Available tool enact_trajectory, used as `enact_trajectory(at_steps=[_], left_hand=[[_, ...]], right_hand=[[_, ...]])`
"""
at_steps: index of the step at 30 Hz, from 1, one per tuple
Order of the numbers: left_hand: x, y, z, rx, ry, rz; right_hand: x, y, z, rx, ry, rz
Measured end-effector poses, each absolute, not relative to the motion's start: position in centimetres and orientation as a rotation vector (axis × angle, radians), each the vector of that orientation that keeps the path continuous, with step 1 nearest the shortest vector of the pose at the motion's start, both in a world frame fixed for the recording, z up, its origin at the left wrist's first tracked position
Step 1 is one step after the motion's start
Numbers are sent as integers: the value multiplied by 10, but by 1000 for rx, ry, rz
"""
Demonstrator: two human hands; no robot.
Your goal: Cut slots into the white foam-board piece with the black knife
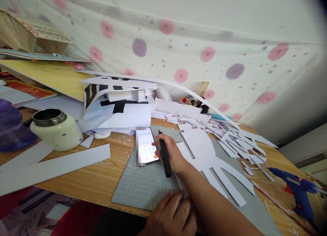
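My right hand (171, 154) is closed around a black utility knife (165, 157), its narrow tip pointing away from me. The fingers of that hand reach over the right edge of a phone (146, 145) showing a calculator keypad. The phone lies on a grey cutting mat (140, 191). Below the right forearm, my left hand (173, 214) rests at the mat's near edge, fingers stretched and slightly apart, holding nothing visible. Beside the right hand a white foam board sheet (201, 144), cut into strips and curves, lies on the mat, partly hidden by my forearm.
White offcuts (230, 140) are heaped at the right, near a blue glue gun (293, 185). An open cream jar (56, 130) and a long white strip (58, 168) occupy the left. Papers (122, 116) and a yellow sheet (51, 77) are piled behind, against a flowered curtain (153, 42).
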State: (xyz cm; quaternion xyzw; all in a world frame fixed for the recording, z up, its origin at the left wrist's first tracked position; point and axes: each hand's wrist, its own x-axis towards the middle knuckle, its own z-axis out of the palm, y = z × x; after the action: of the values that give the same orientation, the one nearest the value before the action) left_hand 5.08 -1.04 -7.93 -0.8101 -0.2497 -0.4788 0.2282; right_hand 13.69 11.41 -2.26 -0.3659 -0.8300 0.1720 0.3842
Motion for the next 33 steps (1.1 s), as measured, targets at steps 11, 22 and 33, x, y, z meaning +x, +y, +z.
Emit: enact_trajectory(at_steps=[11, 22, 33], left_hand=[[50, -11, -79, -2245, -698, -1312], [52, -12, -75, -2213, -714, -1337], [52, -9, -76, -2199, -698, -1351]], right_hand=[[138, 113, -22, -931, -2039, 472], [126, 98, -11, -747, -2252, 561], [126, 99, -13, -719, -2246, 557]])
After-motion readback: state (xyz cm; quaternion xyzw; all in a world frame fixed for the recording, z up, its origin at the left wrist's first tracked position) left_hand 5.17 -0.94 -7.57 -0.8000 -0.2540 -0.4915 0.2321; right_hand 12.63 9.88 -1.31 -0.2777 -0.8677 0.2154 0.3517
